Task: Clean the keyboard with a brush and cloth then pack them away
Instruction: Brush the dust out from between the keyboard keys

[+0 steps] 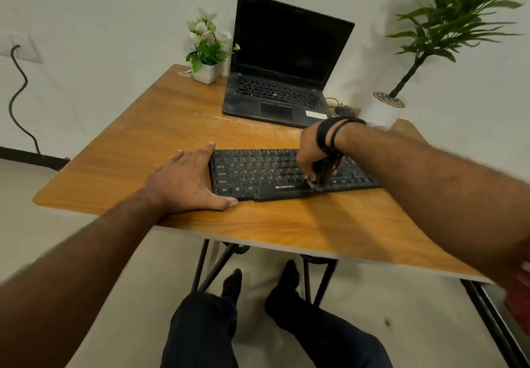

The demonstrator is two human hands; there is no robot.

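A person sits at a wooden table (160, 127), seen from a head-worn camera looking down at both arms. A black Zebronics keyboard (258, 175) lies flat near the table's front edge, its long axis running left to right across the view and tipped slightly, its lettering and front edge facing the person.

The left hand (186, 184) lies flat with straight, relaxed fingers on the table, thumb and forefinger bracing the keyboard's left end. The right hand (312, 155) curls its fingers round a dark brush (324, 175), blurred, its tip on the keys right of centre.

The task looks to be in its brushing stage. No cloth is visible, so wiping and packing away seem still to come.

Behind stand an open laptop (286, 63) with a dark screen, a small white flowerpot (205, 73), and a leafy plant in a white pot (381, 109).
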